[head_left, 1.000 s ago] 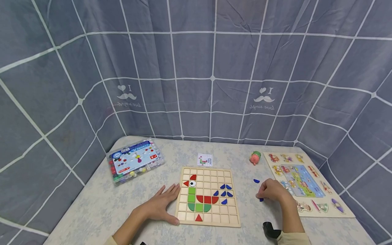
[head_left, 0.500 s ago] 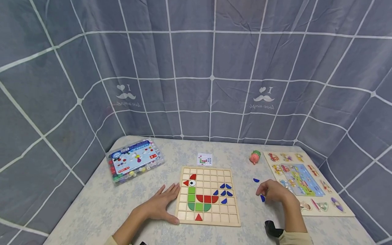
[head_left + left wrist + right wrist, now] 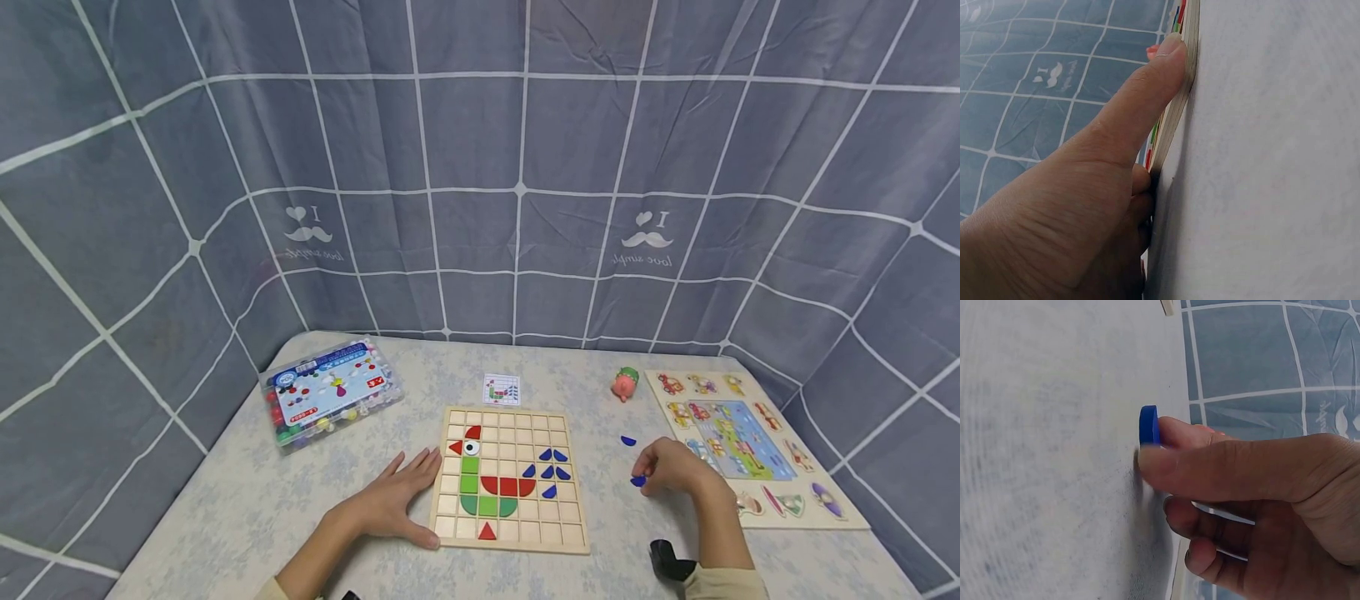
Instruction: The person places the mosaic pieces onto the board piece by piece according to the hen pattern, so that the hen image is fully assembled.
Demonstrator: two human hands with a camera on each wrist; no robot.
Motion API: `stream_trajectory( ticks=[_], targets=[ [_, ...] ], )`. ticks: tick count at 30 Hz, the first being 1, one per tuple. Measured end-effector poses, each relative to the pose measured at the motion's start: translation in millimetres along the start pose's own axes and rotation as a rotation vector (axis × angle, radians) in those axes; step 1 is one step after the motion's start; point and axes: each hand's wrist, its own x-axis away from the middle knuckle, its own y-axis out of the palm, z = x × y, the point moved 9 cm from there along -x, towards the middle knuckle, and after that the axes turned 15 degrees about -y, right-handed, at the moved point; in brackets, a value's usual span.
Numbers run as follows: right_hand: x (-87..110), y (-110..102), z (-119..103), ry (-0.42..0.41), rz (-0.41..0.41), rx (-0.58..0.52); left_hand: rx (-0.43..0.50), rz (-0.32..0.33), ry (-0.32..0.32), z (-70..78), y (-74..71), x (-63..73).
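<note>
A wooden grid board (image 3: pixel 525 533) lies on the table, with red, green and blue pieces and a round eye piece (image 3: pixel 471 448) forming a bird on it. My left hand (image 3: pixel 390 500) rests flat at the board's left edge, fingers spread; in the left wrist view its thumb (image 3: pixel 1147 87) touches the board's side. Right of the board, my right hand (image 3: pixel 671 467) pinches a blue half-round piece (image 3: pixel 1148 428) between thumb and index finger, just above the table. A second blue piece (image 3: pixel 627 441) lies on the table beyond that hand.
Behind the board lies a small picture card (image 3: pixel 502 390) of the bird. A clear box of colored beads (image 3: pixel 330 392) stands at the left. A pink and green toy (image 3: pixel 625 384) and a wooden picture puzzle (image 3: pixel 810 512) are at the right.
The blue piece near my right hand has turned, and its fingers now pinch it. My left hand and the board have stayed still.
</note>
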Motion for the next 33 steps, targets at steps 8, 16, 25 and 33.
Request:
stream_trajectory(
  ticks=[8, 16, 25, 33],
  targets=[
    [-0.2, -0.5, 1.3, 0.003, 0.000, -0.032, -0.009, 0.004, 0.002, -0.5, 1.0, -0.1],
    [-0.9, -0.1, -1.5, -0.006, 0.005, -0.026, -0.010, 0.001, -0.001, -2.7, 2.4, -2.0],
    [-1.3, 1.9, -1.7, 0.027, 0.001, -0.021, -0.010, 0.002, 0.004, -2.2, 1.7, -1.4],
    [-5.9, 6.2, -7.3, -0.020, 0.007, -0.009, -0.010, -0.009, -0.010, -2.8, 1.9, -1.1]
  ],
)
